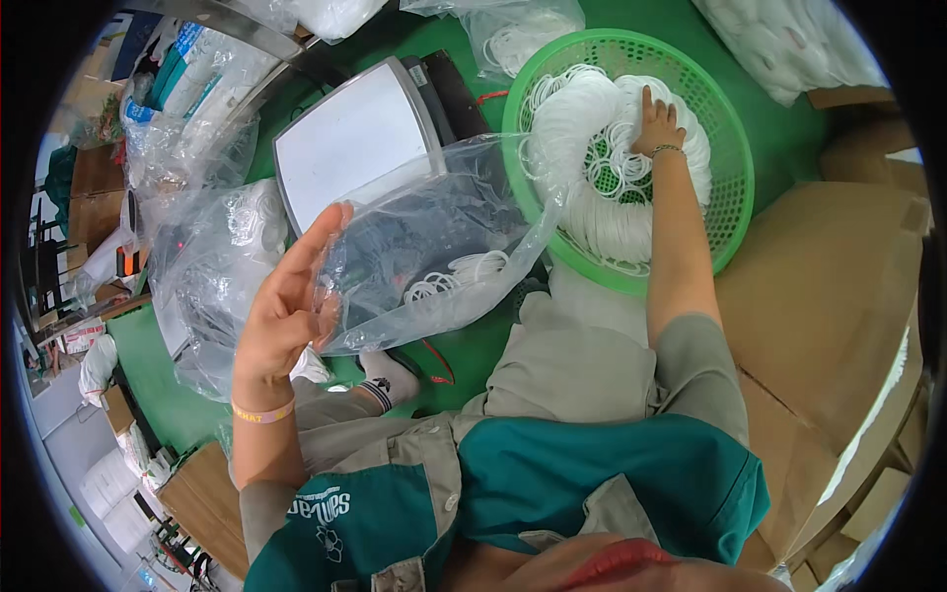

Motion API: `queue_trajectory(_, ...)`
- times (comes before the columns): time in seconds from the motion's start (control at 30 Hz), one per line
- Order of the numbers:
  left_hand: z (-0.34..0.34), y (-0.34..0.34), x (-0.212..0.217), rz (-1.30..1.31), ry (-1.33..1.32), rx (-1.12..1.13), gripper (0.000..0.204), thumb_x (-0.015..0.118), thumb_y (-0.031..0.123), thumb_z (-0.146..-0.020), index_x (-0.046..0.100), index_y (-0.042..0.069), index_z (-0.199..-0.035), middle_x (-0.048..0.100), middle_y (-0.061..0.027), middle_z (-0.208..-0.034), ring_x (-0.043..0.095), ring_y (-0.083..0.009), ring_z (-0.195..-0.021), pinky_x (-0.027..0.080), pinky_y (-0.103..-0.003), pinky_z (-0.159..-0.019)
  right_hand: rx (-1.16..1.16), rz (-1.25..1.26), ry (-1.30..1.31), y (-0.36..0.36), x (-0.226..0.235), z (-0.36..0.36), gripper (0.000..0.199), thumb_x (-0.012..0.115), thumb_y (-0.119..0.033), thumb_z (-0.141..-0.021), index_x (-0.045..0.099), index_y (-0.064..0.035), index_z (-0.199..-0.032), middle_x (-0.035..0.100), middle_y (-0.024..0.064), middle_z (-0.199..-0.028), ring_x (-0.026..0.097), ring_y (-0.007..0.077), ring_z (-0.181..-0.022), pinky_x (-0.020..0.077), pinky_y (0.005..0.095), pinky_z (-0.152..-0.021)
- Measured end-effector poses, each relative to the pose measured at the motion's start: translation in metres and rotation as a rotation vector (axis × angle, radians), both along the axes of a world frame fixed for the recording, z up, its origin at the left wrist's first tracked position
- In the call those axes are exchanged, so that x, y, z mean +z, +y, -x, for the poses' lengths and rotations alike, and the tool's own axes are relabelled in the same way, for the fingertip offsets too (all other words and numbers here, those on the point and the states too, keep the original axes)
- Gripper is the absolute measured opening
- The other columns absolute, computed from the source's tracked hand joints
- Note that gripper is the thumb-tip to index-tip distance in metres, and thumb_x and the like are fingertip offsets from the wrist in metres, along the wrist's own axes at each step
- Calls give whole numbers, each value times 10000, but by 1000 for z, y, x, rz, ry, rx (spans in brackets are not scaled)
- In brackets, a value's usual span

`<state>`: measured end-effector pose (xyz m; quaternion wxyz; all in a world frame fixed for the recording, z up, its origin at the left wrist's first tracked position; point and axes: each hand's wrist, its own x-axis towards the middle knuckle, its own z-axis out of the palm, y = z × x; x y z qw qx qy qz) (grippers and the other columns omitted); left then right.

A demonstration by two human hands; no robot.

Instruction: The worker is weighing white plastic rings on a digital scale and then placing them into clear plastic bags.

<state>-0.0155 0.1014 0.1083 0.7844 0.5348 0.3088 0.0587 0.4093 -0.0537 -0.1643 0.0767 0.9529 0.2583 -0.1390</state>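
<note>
My left hand (291,296) holds the edge of a clear plastic bag (414,222), with its index finger stretched along the rim and the other fingers curled. Several thin white rings (456,278) lie inside the bag, which hangs open between my hand and a green plastic basket (738,197). In the basket, thick bundles of white rings (577,118) are laid in a curve. My right hand (659,128) reaches into the basket, its fingers spread on top of the rings, with none gripped between them.
A scale with a white platform (345,138) stands behind the bag. Full clear bags (222,247) lie at the left, and another bag of white rings (518,39) sits behind the basket. A large cardboard box (819,316) stands close by my right arm. The floor (178,375) is green.
</note>
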Motion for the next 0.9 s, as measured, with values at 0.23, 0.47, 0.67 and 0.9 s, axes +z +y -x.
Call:
queue_trajectory(0.23, -10, 1, -4, -16, -12, -2, 827, 448, -59, -520, 212, -50, -1313, 167, -167, -1395, 404, -20, -463, 323, -142, -405, -86, -328, 141, -10, -11, 23, 633, 697, -261, -582, 458, -54, -1131, 480, 157, -1138, 470, 346, -1045, 426, 429, -833)
queue_trajectory(0.47, -13, -11, -2, -149, -28, -33, 601, 414, -79, -639, 361, -64, -1237, 393, -130, -1288, 412, -58, -525, 368, -188, -488, -296, -904, 315, -54, -11, 53, 581, 665, -192, -602, 491, 22, -1113, 585, 199, -988, 573, 286, -902, 440, 319, -785)
queue_trajectory(0.67, -14, -21, -1, -241, -57, -142, 639, 475, -38, -680, 288, -27, -1291, 337, -110, -1327, 455, -61, -546, 394, -199, -519, -366, -1583, 561, -61, 130, 88, 445, 634, 35, -655, 480, 43, -1072, 576, 129, -994, 573, 210, -868, 460, 309, -764)
queue_trajectory(0.9, -22, -22, 18, -285, -171, -56, 608, 510, -8, -710, 308, -20, -1283, 345, -97, -1318, 470, -49, -588, 398, -184, -523, 723, -1019, 661, -2, 262, 204, 341, 603, -9, -672, 529, -71, -999, 612, 59, -815, 591, 165, -759, 456, 278, -655)
